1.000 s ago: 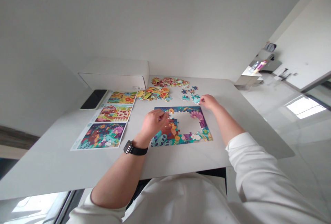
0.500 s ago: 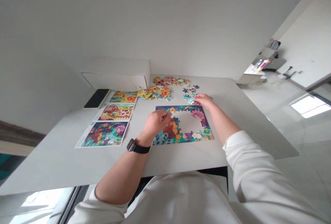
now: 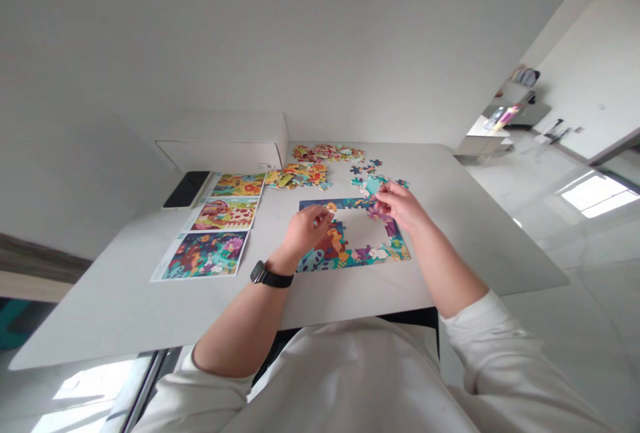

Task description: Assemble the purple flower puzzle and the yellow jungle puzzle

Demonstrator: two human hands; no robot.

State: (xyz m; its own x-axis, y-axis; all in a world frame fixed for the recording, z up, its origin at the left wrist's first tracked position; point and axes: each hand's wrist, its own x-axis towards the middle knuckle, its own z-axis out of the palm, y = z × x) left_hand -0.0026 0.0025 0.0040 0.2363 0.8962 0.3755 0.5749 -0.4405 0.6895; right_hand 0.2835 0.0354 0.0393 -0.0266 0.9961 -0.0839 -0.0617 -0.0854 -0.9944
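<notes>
A partly assembled jigsaw puzzle (image 3: 320,260) lies on the table, its border joined around a white gap at the centre and right. My right hand (image 3: 403,206) pinches a teal puzzle piece (image 3: 373,185) just above the puzzle's far edge. Over the puzzle's left side hovers my left hand (image 3: 307,225), fingers curled and pinched together; what they hold, if anything, is too small to make out. Loose dark blue and teal pieces (image 3: 367,167) lie behind the puzzle, partly hidden by my right hand.
Two heaps of pieces, a yellow-orange heap (image 3: 300,176) and a red-pink heap (image 3: 327,152), lie farther back. Picture sheets (image 3: 205,253) are spread at left beside a black phone (image 3: 187,189). A white box (image 3: 220,153) stands against the wall.
My right hand has lifted a teal piece off the loose pieces and drawn it slightly toward me. My left hand stays over the puzzle's left side. The view has shifted slightly.
</notes>
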